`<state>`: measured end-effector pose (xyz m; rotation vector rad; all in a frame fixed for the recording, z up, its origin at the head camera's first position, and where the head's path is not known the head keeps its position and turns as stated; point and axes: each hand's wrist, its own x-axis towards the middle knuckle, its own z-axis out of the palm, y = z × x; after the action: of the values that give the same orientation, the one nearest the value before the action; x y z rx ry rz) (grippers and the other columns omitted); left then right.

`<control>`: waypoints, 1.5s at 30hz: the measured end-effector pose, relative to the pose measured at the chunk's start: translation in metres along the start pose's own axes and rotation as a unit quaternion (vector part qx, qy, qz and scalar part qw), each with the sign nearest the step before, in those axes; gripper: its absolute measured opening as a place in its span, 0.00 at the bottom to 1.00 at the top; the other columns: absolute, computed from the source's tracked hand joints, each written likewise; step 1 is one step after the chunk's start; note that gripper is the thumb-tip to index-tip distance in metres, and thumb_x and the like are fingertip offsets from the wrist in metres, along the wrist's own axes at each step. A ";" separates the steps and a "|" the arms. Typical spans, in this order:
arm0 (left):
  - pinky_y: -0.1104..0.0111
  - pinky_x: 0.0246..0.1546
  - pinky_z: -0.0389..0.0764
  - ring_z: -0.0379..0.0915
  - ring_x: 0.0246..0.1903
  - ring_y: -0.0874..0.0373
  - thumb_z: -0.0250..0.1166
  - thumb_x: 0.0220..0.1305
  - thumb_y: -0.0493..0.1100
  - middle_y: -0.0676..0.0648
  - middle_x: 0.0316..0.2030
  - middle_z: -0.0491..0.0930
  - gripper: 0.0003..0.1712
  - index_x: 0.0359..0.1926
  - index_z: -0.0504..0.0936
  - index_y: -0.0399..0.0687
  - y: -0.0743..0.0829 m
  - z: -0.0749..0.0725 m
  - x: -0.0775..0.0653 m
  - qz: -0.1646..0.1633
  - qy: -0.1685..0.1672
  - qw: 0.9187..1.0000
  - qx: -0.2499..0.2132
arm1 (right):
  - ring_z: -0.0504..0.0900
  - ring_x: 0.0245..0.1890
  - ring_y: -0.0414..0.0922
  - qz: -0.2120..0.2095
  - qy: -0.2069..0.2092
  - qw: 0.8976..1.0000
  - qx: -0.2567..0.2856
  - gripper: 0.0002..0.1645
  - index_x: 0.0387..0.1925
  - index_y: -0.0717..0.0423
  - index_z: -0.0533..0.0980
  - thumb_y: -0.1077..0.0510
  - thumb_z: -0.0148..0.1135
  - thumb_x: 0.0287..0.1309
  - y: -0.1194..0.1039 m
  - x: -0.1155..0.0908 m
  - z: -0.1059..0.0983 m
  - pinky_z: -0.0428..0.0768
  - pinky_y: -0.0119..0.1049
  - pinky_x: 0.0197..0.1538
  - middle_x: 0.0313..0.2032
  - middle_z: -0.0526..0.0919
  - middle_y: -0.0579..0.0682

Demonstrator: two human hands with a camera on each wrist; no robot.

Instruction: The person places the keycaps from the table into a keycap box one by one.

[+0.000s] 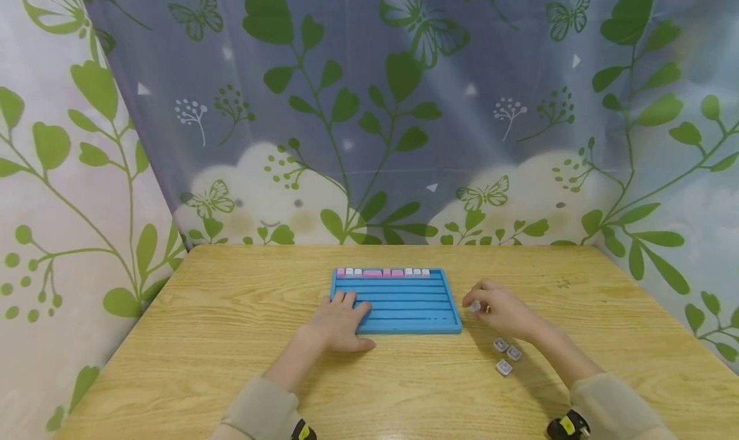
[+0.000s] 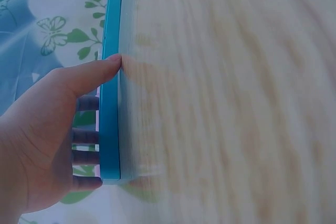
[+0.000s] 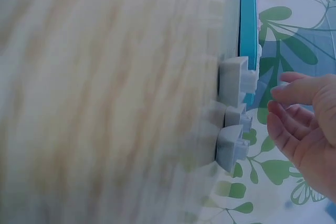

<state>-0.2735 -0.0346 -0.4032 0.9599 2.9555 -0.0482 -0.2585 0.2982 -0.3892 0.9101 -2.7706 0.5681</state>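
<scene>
A blue keycap tray (image 1: 404,302) with several ridged rows lies on the wooden table. My left hand (image 1: 337,324) rests over its left part with fingers spread, and the thumb (image 2: 107,66) touches the tray's front edge. To the right of the tray, my right hand (image 1: 499,306) pinches a small pale keycap (image 1: 475,306) between thumb and fingers. In the right wrist view the fingers mostly hide that keycap. Three loose keycaps (image 1: 504,367) lie underside up on the table, below the right hand.
Pink and white keycaps (image 1: 372,273) line the tray's far row; the nearer rows show bare blue ridges. Behind the wooden table (image 1: 231,299) hangs a patterned curtain (image 1: 369,106) with leaves and butterflies, which continues along both sides.
</scene>
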 end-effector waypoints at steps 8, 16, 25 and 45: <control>0.49 0.53 0.62 0.58 0.56 0.44 0.56 0.55 0.69 0.40 0.58 0.63 0.41 0.64 0.65 0.53 -0.001 -0.001 0.000 0.000 -0.002 1.000 -0.002 | 0.72 0.28 0.37 -0.019 0.006 1.000 -0.007 0.05 0.32 0.58 0.79 0.68 0.64 0.52 0.001 0.005 0.003 0.73 0.30 0.29 0.31 0.75 0.45; 0.47 0.54 0.61 0.56 0.57 0.43 0.56 0.56 0.69 0.39 0.59 0.62 0.41 0.64 0.65 0.53 -0.002 0.000 0.000 0.000 -0.001 1.000 -0.009 | 0.73 0.29 0.41 0.020 -0.020 0.999 -0.016 0.07 0.35 0.64 0.76 0.69 0.61 0.52 -0.001 0.018 -0.003 0.74 0.34 0.31 0.30 0.75 0.47; 0.47 0.54 0.61 0.57 0.57 0.43 0.56 0.55 0.69 0.39 0.58 0.63 0.41 0.64 0.65 0.52 -0.002 -0.001 -0.001 0.001 0.001 1.000 -0.013 | 0.77 0.32 0.48 0.042 -0.015 0.999 -0.016 0.10 0.36 0.67 0.75 0.71 0.62 0.48 -0.001 0.046 -0.014 0.77 0.41 0.36 0.32 0.78 0.55; 0.48 0.53 0.62 0.58 0.56 0.44 0.56 0.55 0.70 0.39 0.58 0.63 0.41 0.63 0.66 0.52 -0.001 -0.001 -0.001 0.003 0.004 1.000 -0.006 | 0.77 0.32 0.48 0.084 -0.034 0.996 -0.003 0.11 0.38 0.68 0.76 0.68 0.63 0.52 0.015 0.092 -0.007 0.76 0.43 0.37 0.31 0.79 0.54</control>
<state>-0.2732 -0.0364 -0.4021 0.9695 2.9567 -0.0250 -0.3403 0.2629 -0.3625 0.7127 -2.9283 0.5634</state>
